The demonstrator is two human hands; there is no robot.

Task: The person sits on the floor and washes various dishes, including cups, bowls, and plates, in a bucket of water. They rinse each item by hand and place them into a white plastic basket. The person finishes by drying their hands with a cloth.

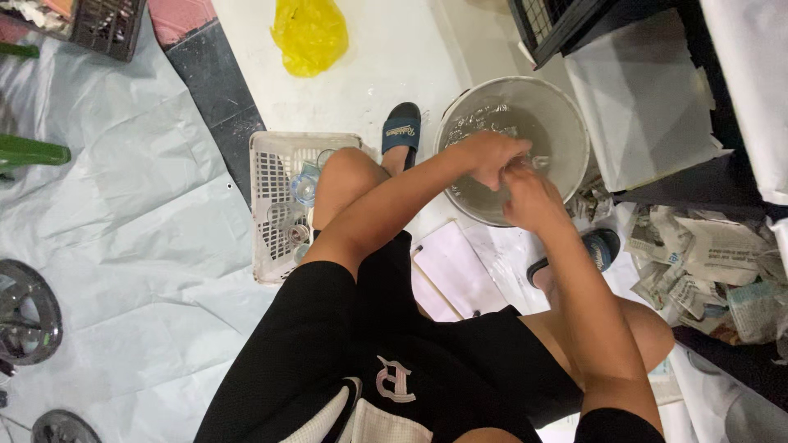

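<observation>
white floor [369, 74] w/ grey sheeting at left; person sits low, knees apart, so the round metal basin [574, 123] of water sits just past the feet, both arms reaching in. left hand [491, 156] and right hand [529, 197] are pressed together, fingers curled over sth small at the water, can't tell what. white basket [267, 205] w/ glass jars touches left knee, boxes crowd basin's right rim; open room only far-left.

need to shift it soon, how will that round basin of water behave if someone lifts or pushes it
The basin holds water, so it is probably heavy and apt to slosh. Its wet rim likely feels slippery. Both hands are over it, so pushing now could splash.
</observation>
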